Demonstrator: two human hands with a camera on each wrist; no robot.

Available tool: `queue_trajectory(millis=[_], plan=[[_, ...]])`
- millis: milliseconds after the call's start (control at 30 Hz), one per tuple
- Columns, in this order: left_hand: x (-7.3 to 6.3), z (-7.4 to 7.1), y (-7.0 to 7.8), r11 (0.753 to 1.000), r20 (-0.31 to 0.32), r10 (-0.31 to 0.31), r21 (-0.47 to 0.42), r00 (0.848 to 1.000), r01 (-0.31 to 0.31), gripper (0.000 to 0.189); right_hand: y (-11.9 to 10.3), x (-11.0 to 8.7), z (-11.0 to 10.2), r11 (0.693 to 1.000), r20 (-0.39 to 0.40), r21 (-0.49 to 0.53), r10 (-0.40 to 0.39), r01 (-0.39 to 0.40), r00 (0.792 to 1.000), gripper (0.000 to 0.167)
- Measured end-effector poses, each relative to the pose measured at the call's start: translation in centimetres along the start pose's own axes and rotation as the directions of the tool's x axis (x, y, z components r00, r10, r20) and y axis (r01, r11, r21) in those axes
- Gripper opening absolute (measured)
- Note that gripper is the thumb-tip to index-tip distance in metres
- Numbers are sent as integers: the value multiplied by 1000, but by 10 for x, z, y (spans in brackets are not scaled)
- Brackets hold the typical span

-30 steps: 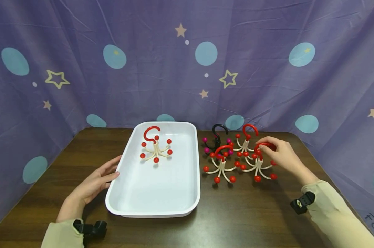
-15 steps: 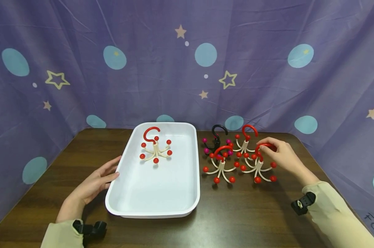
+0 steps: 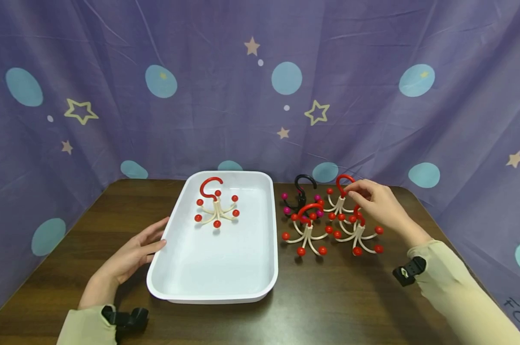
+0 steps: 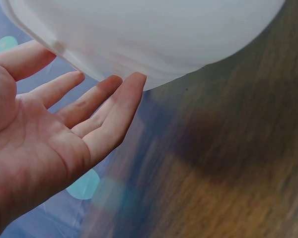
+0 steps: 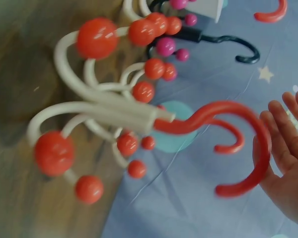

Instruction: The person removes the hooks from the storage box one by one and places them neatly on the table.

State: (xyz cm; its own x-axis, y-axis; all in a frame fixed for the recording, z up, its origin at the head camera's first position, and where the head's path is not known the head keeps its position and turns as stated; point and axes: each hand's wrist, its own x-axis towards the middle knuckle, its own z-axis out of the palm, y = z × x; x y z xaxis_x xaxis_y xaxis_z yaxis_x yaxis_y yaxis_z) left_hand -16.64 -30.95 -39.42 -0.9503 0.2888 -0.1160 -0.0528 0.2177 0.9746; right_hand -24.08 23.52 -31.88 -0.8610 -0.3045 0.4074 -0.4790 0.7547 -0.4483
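Observation:
My left hand point(image 3: 132, 251) rests its fingertips and thumb against the left rim of a white tray point(image 3: 212, 287); in the left wrist view its fingers point(image 4: 97, 99) reach fairly straight to the tray's side. Inside the tray stands a cream hook hanger point(image 3: 217, 209) with a red hook and red ball tips. Over at the right, my right hand point(image 3: 378, 203) hovers above the front-right hanger point(image 3: 358, 235), fingertips near the hook of the back hanger point(image 3: 339, 206). In the right wrist view its fingers point(image 5: 283, 144) extend behind the nearest hanger's red hook point(image 5: 228, 109), gripping nothing.
Between tray and right hand stand another cream-and-red hanger point(image 3: 308, 233) and a black hanger with magenta balls point(image 3: 302, 197), all close together. The dark wooden table point(image 3: 329, 306) ends at a purple patterned curtain point(image 3: 225, 120).
My right hand has let go of the front-right hanger's red hook and moved left and away, toward the back hanger. The left hand, the tray and the hanger in it have stayed put.

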Motion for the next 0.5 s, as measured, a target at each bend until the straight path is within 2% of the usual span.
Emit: queue_trajectory(millis=[367, 500], plan=[[0, 0, 1, 1000, -9, -11, 3, 1000, 11, 65, -42, 28, 15, 995, 84, 99, -31, 23, 996, 20], [0, 1, 1, 1000, -9, -10, 3, 1000, 10, 64, -58, 38, 21, 991, 104, 115, -81, 69, 991, 20]])
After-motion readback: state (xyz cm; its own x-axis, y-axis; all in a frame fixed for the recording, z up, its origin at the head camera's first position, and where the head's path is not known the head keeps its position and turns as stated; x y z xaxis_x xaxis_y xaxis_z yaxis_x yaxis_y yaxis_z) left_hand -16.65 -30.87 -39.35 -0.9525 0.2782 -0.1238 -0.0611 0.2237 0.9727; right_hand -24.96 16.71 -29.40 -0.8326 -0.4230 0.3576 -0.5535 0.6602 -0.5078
